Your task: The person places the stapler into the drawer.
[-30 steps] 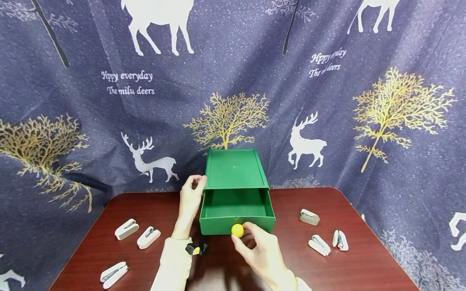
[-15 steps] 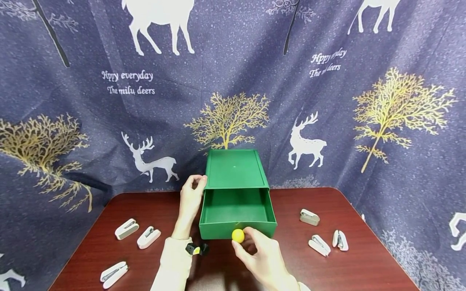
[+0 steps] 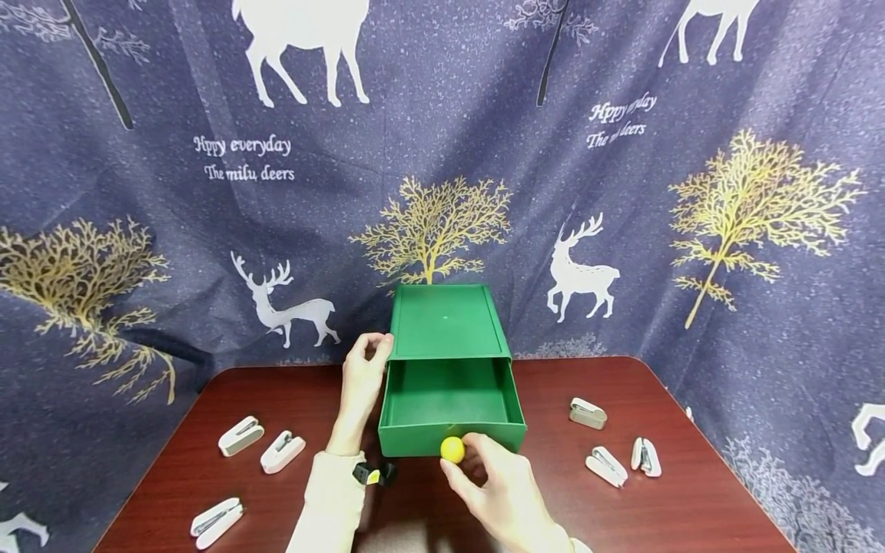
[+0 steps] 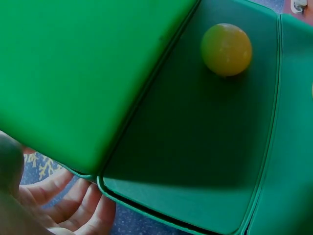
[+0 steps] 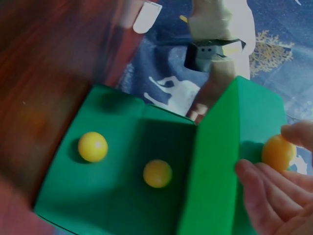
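A green drawer cabinet [image 3: 445, 322] stands at the back middle of the table. Its top drawer [image 3: 408, 441] is pulled well out, showing a green floor and walls. My right hand [image 3: 501, 488] pinches the round yellow knob [image 3: 452, 450] on that drawer's front between thumb and fingers. My left hand [image 3: 362, 372] touches the cabinet's left side near the top front corner; its loosely bent fingers [image 4: 100, 215] lie along that side in the left wrist view. Below, the right wrist view has two lower drawer fronts, each with a yellow knob, the middle knob [image 5: 157, 174] and the bottom knob [image 5: 93, 147].
Three pale staplers lie left of the cabinet, the nearest stapler [image 3: 217, 522] close to the front. Three more lie on the right, including a stapler [image 3: 588, 413] beside the cabinet. A patterned blue cloth [image 3: 442, 138] hangs behind the red-brown table [image 3: 574, 514].
The top drawer has come a little farther out towards me, together with my right hand on its knob. Over the last half second it has barely moved. My left hand has stayed put.
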Available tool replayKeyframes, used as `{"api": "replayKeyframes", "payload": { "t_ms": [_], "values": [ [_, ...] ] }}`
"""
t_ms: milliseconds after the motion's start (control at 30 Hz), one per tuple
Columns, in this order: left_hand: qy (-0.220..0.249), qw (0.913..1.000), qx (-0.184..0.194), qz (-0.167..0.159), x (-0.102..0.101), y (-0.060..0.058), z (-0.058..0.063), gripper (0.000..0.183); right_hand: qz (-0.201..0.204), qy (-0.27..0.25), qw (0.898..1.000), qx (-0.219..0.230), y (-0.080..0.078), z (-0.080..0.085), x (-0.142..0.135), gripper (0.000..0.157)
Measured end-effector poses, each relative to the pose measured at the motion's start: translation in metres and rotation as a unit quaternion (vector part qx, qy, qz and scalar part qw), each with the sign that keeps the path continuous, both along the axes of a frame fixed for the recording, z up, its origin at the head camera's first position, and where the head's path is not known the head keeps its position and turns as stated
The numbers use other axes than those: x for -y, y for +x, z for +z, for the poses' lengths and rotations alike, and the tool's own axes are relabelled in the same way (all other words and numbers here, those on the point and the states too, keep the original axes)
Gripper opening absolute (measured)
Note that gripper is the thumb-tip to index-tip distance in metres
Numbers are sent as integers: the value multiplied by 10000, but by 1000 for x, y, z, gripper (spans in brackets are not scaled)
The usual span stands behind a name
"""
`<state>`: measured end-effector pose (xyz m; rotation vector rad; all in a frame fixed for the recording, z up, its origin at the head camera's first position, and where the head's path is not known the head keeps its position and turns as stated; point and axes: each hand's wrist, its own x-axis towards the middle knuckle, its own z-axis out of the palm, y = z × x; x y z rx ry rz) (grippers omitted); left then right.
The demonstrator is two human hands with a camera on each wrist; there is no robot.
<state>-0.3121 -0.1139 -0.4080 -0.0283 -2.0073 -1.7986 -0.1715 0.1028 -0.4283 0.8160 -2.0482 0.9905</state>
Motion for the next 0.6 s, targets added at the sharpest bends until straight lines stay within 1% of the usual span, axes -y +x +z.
{"api": "replayKeyframes", "payload": {
  "t_ms": [100, 167, 233, 300, 367, 433, 500, 600],
  "values": [
    [-13, 10000, -21, 20, 0, -1, -1, 32, -108, 245, 9990, 364, 4, 7, -4, 25],
    [-32, 10000, -34, 29, 0, -1, -1, 32, -150, 384, 9970, 660, 7, 13, -8, 20],
    [-44, 10000, -51, 37, 1, -2, -1, 33, -177, 512, 9949, 848, 10, 20, -13, 14],
    [-61, 10000, -64, 37, 0, -2, -1, 33, -225, 667, 9937, 873, 12, 27, -19, 11],
    [-70, 9999, -81, 40, 0, -2, -2, 32, -284, 829, 9930, 793, 14, 34, -25, 12],
    [-81, 9999, -93, 52, 0, -2, -2, 31, -433, 951, 9921, 699, 16, 41, -32, 14],
    [-67, 9999, -125, 44, 0, -2, -2, 30, -494, 921, 9922, 686, 18, 47, -40, 16],
    [-124, 9998, -163, 83, 0, -1, -1, 30, -585, 660, 9931, 778, 20, 56, -52, 20]
  ]
}}
